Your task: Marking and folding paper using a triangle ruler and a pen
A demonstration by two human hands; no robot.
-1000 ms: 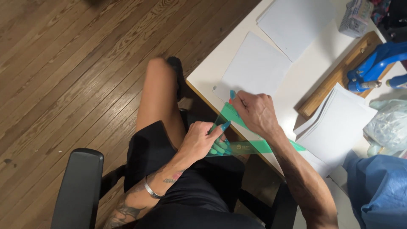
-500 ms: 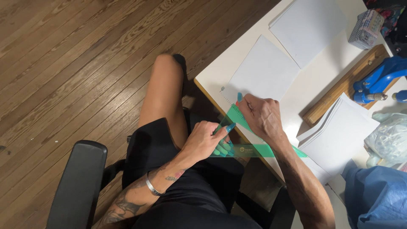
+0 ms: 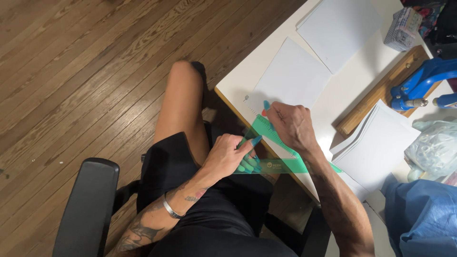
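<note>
At the far left, around eight o'clock in the head view, stood the black chair arm (image 3: 85,204), with wooden floor (image 3: 71,71) behind it. The person sat with one bare knee raised toward the table.

Toward the centre, the left hand (image 3: 228,154) gripped the near corner of a green translucent set square (image 3: 273,157), its fingers curled together and clamped on the plastic where that corner hung past the table edge, over the lap. The set square lay tilted, its upper point reaching to one o'clock from that hand and resting on the white table (image 3: 247,81).

Just to the right, the right hand (image 3: 293,126) pressed down on the upper part of the set square, fingers close together and bent, the fingertips at the top of the tool. Whether it also pinched a pen or pencil could not be told. That hand sat at the lower corner of a white sheet of paper (image 3: 290,76), which lay flat at twelve o'clock from it.

As for progress, the sheet looked blank apart from a small dark mark near the table's edge, so the work seemed to be early: the tool was being lined up, and any ruling on the sheet appeared not yet done.

Further right lay a second sheet (image 3: 340,28), a wooden board (image 3: 381,90), a stack of paper (image 3: 376,147) at three o'clock, a blue tool (image 3: 421,81) and blue cloth (image 3: 421,219).
</note>
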